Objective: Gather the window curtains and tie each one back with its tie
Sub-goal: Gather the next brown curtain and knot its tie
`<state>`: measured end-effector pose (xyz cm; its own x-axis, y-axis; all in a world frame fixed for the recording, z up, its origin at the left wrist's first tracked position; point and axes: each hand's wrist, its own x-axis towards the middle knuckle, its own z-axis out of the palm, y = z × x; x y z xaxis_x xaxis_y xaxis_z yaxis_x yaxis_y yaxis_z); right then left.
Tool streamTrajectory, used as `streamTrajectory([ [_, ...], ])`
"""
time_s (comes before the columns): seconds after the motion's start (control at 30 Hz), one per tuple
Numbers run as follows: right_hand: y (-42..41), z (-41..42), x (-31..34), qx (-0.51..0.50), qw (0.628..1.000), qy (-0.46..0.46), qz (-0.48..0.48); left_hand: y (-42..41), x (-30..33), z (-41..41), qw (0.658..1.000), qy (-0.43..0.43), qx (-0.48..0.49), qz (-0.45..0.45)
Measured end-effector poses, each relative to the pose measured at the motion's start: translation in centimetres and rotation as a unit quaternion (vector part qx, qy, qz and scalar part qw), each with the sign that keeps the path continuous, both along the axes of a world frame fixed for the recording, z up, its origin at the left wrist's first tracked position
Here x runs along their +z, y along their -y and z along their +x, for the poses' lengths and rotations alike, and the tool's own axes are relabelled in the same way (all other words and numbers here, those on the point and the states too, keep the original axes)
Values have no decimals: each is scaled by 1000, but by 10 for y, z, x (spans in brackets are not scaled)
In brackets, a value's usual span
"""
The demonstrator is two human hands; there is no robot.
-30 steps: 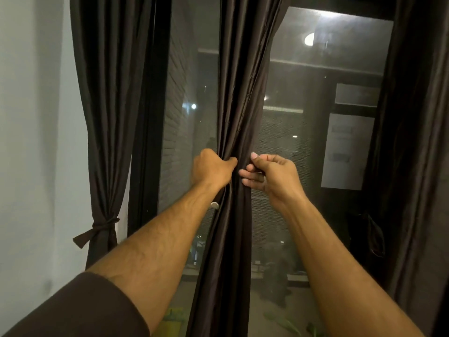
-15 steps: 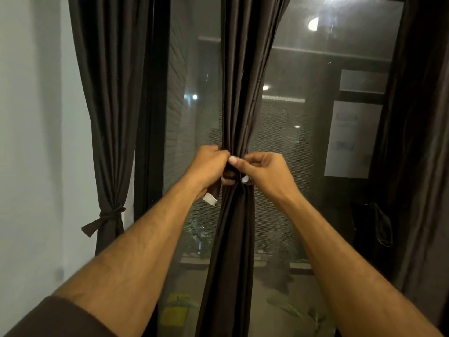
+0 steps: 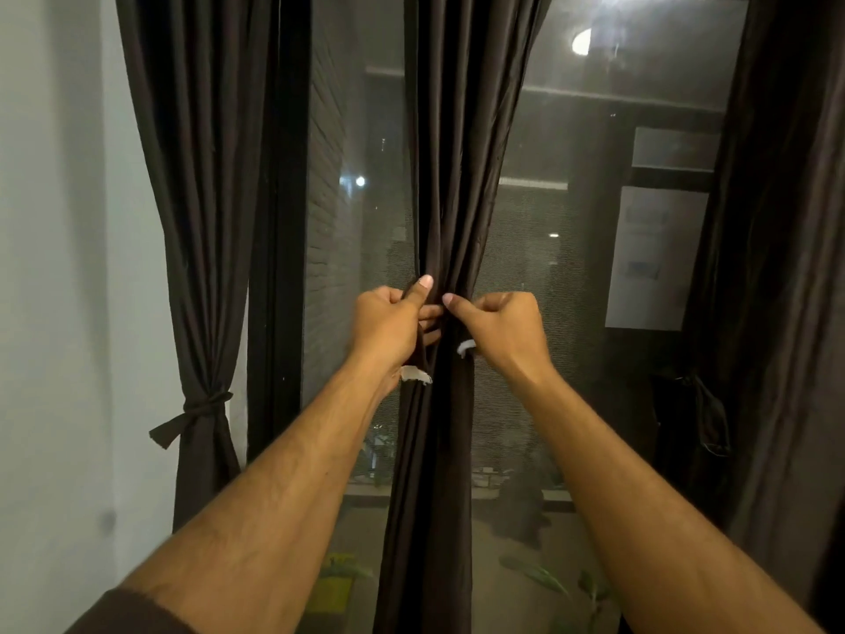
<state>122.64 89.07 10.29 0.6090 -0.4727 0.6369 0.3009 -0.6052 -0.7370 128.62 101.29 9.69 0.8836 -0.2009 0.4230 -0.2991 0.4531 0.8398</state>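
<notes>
Head view, hands (image 3: 388,329) pinching tie (image 3: 415,373), no writing legible

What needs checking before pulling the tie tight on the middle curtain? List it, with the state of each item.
1. Middle curtain gathered into one narrow bundle at hand height: ok.
2. Left hand closed on a tie end, its white-tipped tail hanging below: ok.
3. Right hand closed on the other end, white tip showing: ok.
4. Tie wrapped fully round the bundle: cannot tell, the hands hide it.
5. Knot crossed and formed: cannot tell.
6. Left curtain already tied back with its tie: ok.
</notes>
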Motion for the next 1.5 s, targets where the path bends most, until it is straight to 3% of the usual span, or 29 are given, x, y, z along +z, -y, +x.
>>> streamTrajectory([
  [0.07,4,-1,-4,78,996,-25,30,-1,3,3,1000,-4,-3,24],
  [0.13,7,0,-8,93,994,-49,-8,-1,7,4,999,-4,-22,43],
  [0.23,11,3,-7,32,996,-27,-81,-1,11,-2,995,-8,-64,71],
  [0.33,10,10,-4,-61,989,-23,-132,-2,19,-6,993,-10,-44,108],
  [0.43,9,14,3,-54,990,-49,-122,0,28,-9,987,-1,2,162],
  [0.6,19,5,5,102,988,-113,31,7,35,-23,976,3,42,213],
  [0.7,24,-11,7,210,952,-122,187,5,34,-34,973,1,53,226],
  [0.77,27,-21,13,248,934,-122,227,3,33,-42,967,12,74,245],
  [0.9,22,-36,18,212,959,-169,76,-4,31,-56,968,15,78,237],
  [1.1,4,-46,16,220,952,-173,122,-23,21,-71,959,53,46,275],
  [1.27,-11,-55,18,206,958,-167,109,-21,19,-75,938,79,120,316],
  [1.5,-17,-64,19,133,975,-162,79,-12,9,-85,950,50,151,267],
])
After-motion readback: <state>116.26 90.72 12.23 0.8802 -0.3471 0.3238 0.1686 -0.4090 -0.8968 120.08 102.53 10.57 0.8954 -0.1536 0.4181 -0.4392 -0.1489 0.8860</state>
